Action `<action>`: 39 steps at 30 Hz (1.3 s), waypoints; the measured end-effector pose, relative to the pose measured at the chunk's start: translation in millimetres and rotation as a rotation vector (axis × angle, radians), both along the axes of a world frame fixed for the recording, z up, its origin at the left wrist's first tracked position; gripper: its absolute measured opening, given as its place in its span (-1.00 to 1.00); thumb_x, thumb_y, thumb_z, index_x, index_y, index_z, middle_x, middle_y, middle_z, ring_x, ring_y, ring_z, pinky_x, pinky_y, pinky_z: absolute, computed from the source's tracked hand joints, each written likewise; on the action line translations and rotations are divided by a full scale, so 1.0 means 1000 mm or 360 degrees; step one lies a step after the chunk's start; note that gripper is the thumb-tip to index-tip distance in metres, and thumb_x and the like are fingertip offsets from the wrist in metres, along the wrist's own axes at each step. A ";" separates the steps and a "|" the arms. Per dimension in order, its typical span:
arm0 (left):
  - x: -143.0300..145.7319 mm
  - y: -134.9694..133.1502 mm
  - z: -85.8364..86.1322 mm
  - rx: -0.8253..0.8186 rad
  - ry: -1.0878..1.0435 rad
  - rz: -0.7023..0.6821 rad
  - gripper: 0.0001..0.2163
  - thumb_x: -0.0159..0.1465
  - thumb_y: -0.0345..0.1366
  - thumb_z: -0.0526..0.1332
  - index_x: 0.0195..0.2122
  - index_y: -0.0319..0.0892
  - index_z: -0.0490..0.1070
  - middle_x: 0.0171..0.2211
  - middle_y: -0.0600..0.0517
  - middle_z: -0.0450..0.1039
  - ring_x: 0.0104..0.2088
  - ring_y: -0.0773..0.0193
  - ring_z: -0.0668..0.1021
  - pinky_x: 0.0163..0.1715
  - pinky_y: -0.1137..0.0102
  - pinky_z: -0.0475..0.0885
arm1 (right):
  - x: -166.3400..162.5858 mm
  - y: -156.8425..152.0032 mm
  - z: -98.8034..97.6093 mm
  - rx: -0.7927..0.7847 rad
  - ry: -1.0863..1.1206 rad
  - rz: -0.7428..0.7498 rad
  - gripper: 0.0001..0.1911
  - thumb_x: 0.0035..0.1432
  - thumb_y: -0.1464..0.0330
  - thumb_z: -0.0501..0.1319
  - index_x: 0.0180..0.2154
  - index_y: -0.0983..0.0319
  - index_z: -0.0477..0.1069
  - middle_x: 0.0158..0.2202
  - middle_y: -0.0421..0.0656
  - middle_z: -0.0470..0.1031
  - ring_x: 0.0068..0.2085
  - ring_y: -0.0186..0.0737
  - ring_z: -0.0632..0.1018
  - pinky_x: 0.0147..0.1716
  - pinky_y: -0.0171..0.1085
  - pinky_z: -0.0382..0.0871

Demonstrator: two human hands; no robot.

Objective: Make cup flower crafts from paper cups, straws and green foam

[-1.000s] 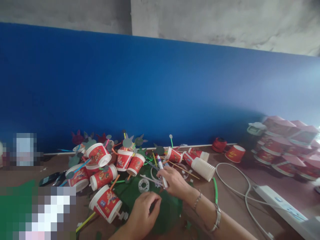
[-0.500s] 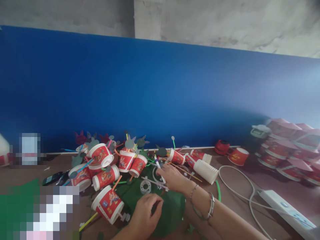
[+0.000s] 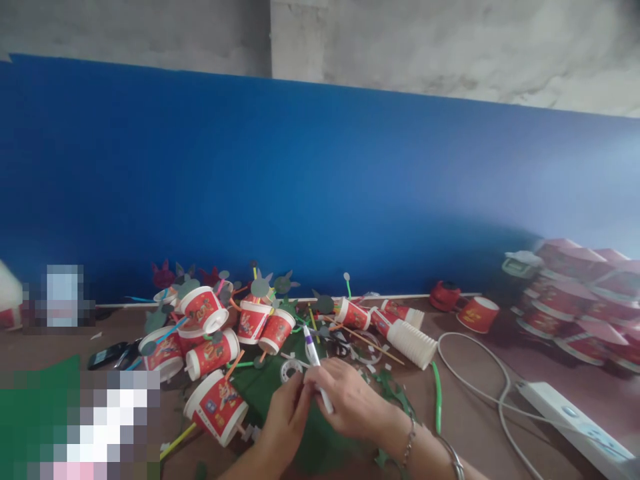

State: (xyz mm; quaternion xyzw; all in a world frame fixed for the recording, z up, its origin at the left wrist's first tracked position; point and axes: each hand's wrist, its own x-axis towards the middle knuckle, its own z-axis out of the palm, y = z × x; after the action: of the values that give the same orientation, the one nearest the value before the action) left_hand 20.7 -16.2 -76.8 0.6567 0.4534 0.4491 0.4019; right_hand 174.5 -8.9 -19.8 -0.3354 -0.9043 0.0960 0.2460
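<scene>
My right hand [image 3: 345, 395] is closed around a white and purple marker [image 3: 311, 350], its purple end pointing up and away from me. My left hand [image 3: 286, 407] has its fingers pressed together and meets the fingertips of the right; whatever sits between them is hidden. Under both hands lies a dark green sheet [image 3: 320, 450]. Just beyond the left fingertips is a roll of tape [image 3: 289, 369]. To the left a red paper cup [image 3: 216, 408] rests tilted, with an orange straw [image 3: 234, 365] at its rim.
Several decorated red cups [image 3: 213, 353] with straws and paper cutouts crowd the left. A stack of paper cups [image 3: 413, 343] lies on its side at right. Beyond are a cable [image 3: 503, 387], a power strip [image 3: 575, 427] and piled cups [image 3: 575, 300]. Green scraps [image 3: 395, 393] lie near my right wrist.
My right hand has drawn back toward me with the marker, from the clutter to my left hand. My left hand's fingers have closed up and now meet the right's.
</scene>
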 end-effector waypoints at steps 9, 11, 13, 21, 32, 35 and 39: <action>-0.003 0.006 -0.018 -0.0234 -0.0398 0.0442 -0.61 0.23 0.07 -0.04 -0.54 -0.13 0.21 -0.57 0.10 0.27 -0.52 0.31 0.38 -0.51 0.45 0.30 | 0.030 -0.021 0.006 -0.0772 0.0445 -0.0394 -0.65 0.30 0.28 -0.09 0.03 0.16 0.30 -0.14 -0.12 0.48 -0.14 -0.22 0.47 -0.14 -0.31 0.31; -0.003 0.007 -0.016 -0.0227 -0.0382 0.0432 -0.60 0.24 0.07 -0.06 -0.55 -0.13 0.19 -0.58 0.11 0.24 -0.53 0.32 0.36 -0.52 0.45 0.30 | 0.038 -0.028 0.008 -0.0821 0.0358 -0.0330 -0.54 0.28 0.28 -0.04 0.20 0.10 0.07 0.10 -0.10 0.34 0.03 -0.17 0.39 -0.01 -0.27 0.25; -0.002 0.007 -0.013 -0.0187 -0.0337 0.0387 -0.60 0.26 0.06 -0.09 -0.56 -0.12 0.16 -0.59 0.12 0.20 -0.54 0.33 0.33 -0.52 0.45 0.28 | 0.041 -0.033 0.010 -0.0808 0.0344 -0.0377 -0.52 0.27 0.27 -0.03 0.21 0.10 0.07 0.11 -0.09 0.34 0.05 -0.14 0.39 0.00 -0.25 0.25; -0.006 -0.001 -0.006 0.0108 0.0016 0.0123 -0.62 0.32 -0.04 -0.17 -0.56 -0.11 0.13 -0.59 0.11 0.12 -0.55 0.32 0.28 -0.50 0.42 0.22 | 0.041 -0.029 0.024 -0.0788 0.0209 -0.0330 -0.66 0.20 0.32 0.03 -0.03 0.11 0.43 -0.14 -0.16 0.55 -0.16 -0.16 0.53 -0.13 -0.30 0.34; -0.003 -0.012 -0.009 0.0273 0.0150 -0.0068 -0.64 0.36 -0.15 -0.17 -0.51 -0.12 0.23 -0.62 0.07 0.25 -0.58 0.31 0.34 -0.54 0.43 0.27 | 0.040 -0.024 -0.009 -0.1596 0.0730 -0.0432 -0.64 0.07 0.12 0.19 -0.26 0.26 0.55 -0.71 -0.34 0.18 -0.65 -0.48 0.16 -0.69 -0.46 0.03; -0.004 -0.015 -0.015 0.0400 0.0071 0.0027 -0.66 0.35 -0.13 -0.13 -0.40 -0.13 0.33 -0.58 0.02 0.31 -0.54 0.27 0.39 -0.52 0.41 0.33 | 0.038 -0.026 -0.018 -0.1997 0.1015 -0.0391 -0.59 -0.01 0.08 0.25 -0.26 0.29 0.52 -0.76 -0.42 -0.01 -0.70 -0.53 -0.03 -0.74 -0.46 -0.21; -0.002 -0.014 -0.019 0.0414 0.0033 0.0180 -0.63 0.32 -0.06 -0.10 -0.39 -0.14 0.37 -0.59 0.03 0.32 -0.55 0.27 0.39 -0.50 0.40 0.36 | 0.038 -0.023 -0.014 -0.2235 0.1107 -0.0325 -0.61 -0.01 0.06 0.23 -0.34 0.28 0.48 -0.75 -0.45 -0.06 -0.70 -0.53 -0.11 -0.73 -0.44 -0.27</action>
State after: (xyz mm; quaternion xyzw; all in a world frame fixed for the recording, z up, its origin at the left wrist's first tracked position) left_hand 18.9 -29.8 -95.7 0.6812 0.4318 0.5192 0.2827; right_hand 212.1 -32.0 -34.0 -0.4443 -0.4681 0.7208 0.2530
